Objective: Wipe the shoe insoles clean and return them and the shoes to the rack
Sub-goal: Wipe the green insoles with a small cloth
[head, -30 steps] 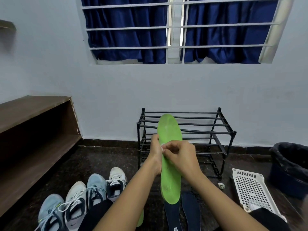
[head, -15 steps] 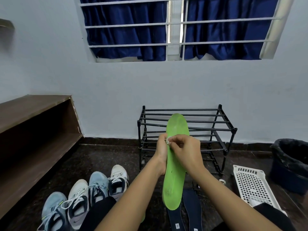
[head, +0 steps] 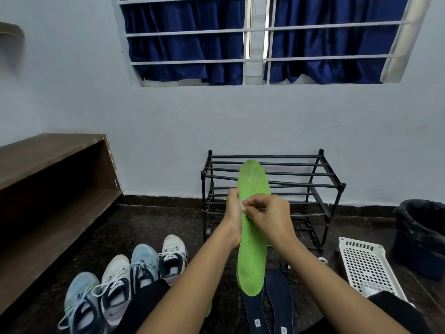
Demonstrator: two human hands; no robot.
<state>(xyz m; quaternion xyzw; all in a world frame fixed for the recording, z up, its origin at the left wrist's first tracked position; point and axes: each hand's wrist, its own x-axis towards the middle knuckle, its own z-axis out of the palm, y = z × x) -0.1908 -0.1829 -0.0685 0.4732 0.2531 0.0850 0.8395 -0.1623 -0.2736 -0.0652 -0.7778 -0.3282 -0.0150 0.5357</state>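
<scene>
Nearest, two navy insoles (head: 255, 309) lie side by side on the dark floor (head: 149, 232) between the person's knees. A sliver of a second green insole (head: 209, 309) shows under the left forearm. To the left, four sneakers (head: 144, 263) stand in a touching row, toes toward the wall, and a strip of floor separates them from the front edge of the low wooden shelf (head: 48, 189).

Above the navy insoles, the green insole (head: 252, 259) is held upright in front of the black shoe rack (head: 320, 186). The left hand (head: 232, 213) grips the insole's left edge, fingers curled behind it. The right hand (head: 269, 215) pinches a small white wipe (head: 242, 208) against the insole's face, just beside the left thumb.

To the right, a white perforated basket (head: 366, 263) lies on the floor with something white crumpled at its near end. Beyond it stands a black-lined bin (head: 421, 235); its contents cannot be seen. The rack backs against the wall.
</scene>
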